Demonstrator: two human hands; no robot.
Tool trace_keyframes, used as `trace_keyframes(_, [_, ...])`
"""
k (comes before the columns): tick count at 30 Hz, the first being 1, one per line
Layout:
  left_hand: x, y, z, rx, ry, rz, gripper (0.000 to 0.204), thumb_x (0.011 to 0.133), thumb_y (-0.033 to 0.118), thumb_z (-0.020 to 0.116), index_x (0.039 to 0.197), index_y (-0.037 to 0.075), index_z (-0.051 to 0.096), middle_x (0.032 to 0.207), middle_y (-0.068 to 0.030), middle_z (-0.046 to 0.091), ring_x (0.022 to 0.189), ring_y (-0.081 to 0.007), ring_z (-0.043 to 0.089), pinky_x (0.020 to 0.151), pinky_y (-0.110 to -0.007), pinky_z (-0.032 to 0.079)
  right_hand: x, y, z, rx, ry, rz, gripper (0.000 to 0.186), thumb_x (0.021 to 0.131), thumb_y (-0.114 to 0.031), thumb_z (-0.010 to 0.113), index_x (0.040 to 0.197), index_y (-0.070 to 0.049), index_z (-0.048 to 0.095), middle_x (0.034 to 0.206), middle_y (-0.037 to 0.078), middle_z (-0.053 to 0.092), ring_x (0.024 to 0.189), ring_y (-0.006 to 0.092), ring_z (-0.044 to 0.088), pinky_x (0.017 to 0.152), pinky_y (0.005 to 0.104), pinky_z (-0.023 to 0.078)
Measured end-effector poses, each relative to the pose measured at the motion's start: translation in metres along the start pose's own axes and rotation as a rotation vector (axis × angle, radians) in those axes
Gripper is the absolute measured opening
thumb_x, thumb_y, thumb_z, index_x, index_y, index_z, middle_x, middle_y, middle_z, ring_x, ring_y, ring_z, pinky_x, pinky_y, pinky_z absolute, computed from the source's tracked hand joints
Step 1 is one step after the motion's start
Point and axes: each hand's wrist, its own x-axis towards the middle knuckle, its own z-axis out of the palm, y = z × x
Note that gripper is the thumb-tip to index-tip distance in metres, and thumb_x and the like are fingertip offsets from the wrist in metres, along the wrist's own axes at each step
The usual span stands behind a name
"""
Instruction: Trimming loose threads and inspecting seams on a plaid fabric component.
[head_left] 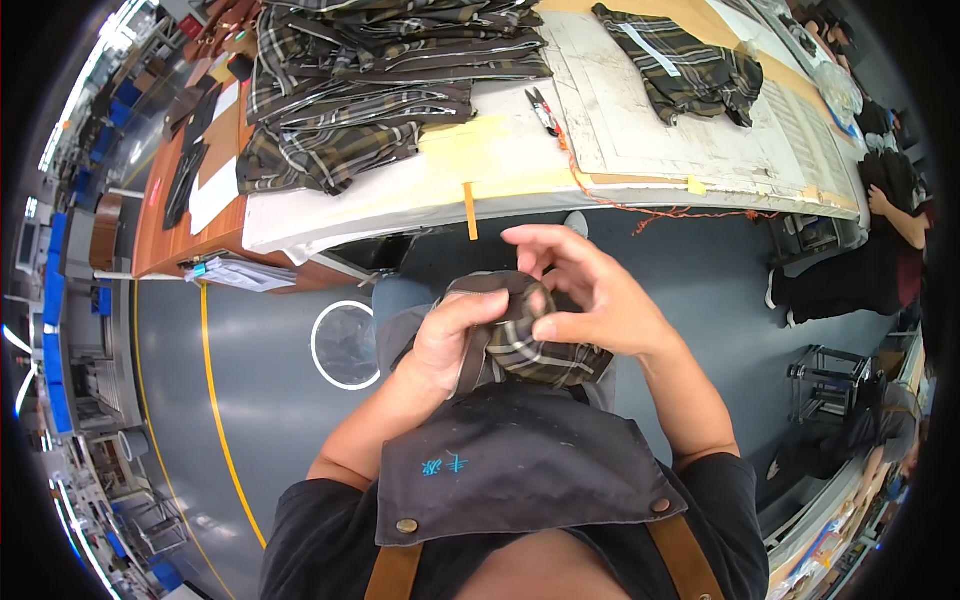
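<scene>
In front of my apron a bunched brown plaid cloth piece with a dark grey band hangs over my lap. My left hand grips its left side, thumb lying on top of the cloth. My right hand is at the cloth's right side with its fingers spread apart and curved. Its thumb tip reaches the plaid, and whether it presses on the cloth I cannot tell. Between the hands the fabric folds over, so the left fingers beneath it are hidden.
Ahead stands a white-covered table carrying a tall pile of plaid garments. Small snips lie there with an orange cord along the edge. Another plaid garment is farther right. A person stands at the right.
</scene>
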Motion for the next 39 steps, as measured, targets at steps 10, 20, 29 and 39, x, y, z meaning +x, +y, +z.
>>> trace_keyframes(10, [-0.013,0.005,0.022,0.978,0.295,-0.021,0.051,0.065,0.000,0.072,0.112,-0.001,0.052,0.101,-0.0072,0.060,0.092,-0.0133,0.056,0.080,-0.027,0.044,-0.013,-0.024,0.010,-0.769,0.128,-0.354,0.031,0.065,-0.006,0.073,0.094,-0.002,0.063,0.095,0.010,0.059,0.087,0.0234,0.056,0.074,0.0318,0.047])
trace_keyframes(20, [-0.057,0.011,0.001,1.963,0.426,0.377,0.022,0.062,0.007,0.076,0.079,0.002,0.064,0.068,-0.0103,0.054,0.055,-0.0219,0.057,0.052,-0.031,0.045,-0.007,-0.081,0.007,-0.773,-0.096,-0.405,0.011,0.072,-0.003,0.066,0.081,0.002,0.062,0.077,0.011,0.063,0.065,0.0223,0.062,0.056,0.0293,0.047])
trace_keyframes(29, [0.015,0.206,0.190,2.560,0.434,2.130,0.020,0.061,-0.005,0.062,0.074,0.001,0.049,0.093,-0.0106,0.060,0.090,-0.0305,0.057,0.076,-0.034,0.045,0.115,-0.230,-0.074,-1.066,0.561,-0.903,0.020,0.084,-0.014,0.056,0.098,-0.003,0.064,0.085,0.005,0.065,0.082,0.0135,0.062,0.071,0.0263,0.046])
trace_keyframes(39, [0.194,0.364,0.123,3.189,0.659,0.731,0.065,0.076,0.035,0.061,0.135,0.035,0.031,0.148,-0.0037,0.017,0.131,-0.0420,0.020,0.100,-0.064,0.019,0.222,-0.146,-0.250,-1.232,0.603,-0.540,0.031,0.077,-0.021,0.063,0.103,-0.004,0.063,0.092,0.016,0.064,0.087,0.0238,0.062,0.077,0.0316,0.048])
